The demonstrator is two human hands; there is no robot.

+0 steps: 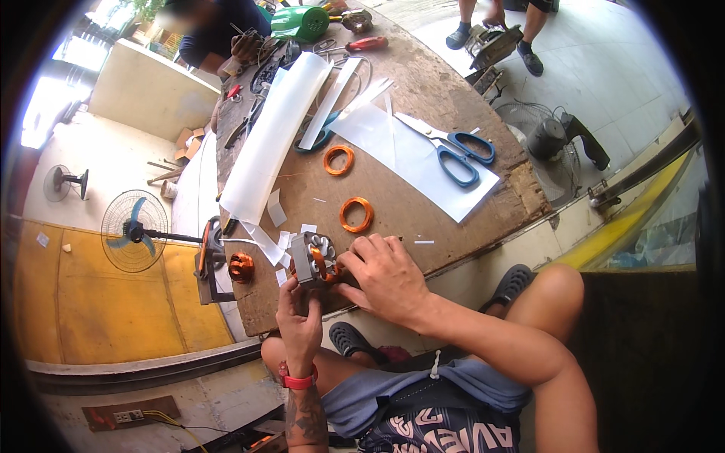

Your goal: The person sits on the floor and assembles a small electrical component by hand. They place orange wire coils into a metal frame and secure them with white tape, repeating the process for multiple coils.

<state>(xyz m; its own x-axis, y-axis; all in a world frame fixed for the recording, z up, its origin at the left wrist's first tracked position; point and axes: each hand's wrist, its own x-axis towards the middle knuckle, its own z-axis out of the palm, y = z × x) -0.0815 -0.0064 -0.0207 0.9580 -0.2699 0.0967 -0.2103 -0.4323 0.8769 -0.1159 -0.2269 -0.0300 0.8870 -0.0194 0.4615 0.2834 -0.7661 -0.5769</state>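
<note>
Floor [627, 68] of pale tile is seen around the table [400, 219], whose worn, stained wooden top is used as a bench, its far end crowded with tools beside a co-worker [226, 34]. A fan [134, 230] is stood on the left, presumably for air. On the table, a roll [276, 136] of whitish film is laid lengthwise, seemingly to be kept within reach. A flat sheet [411, 162] is lain upon by scissors [434, 133], by which curling is perhaps prevented. Near the table's close edge, where it can be well seen, a grey core [303, 260] is gripped low by the left hand [300, 325], apparently for steadiness; its copper windings [323, 264] are met by the right hand's [387, 279] curved fingers, though whether anything is pinched cannot be told. Two coils [356, 228] are set flat just beyond, likely so that their shape is kept. White scraps [277, 208] are scattered alongside.
</note>
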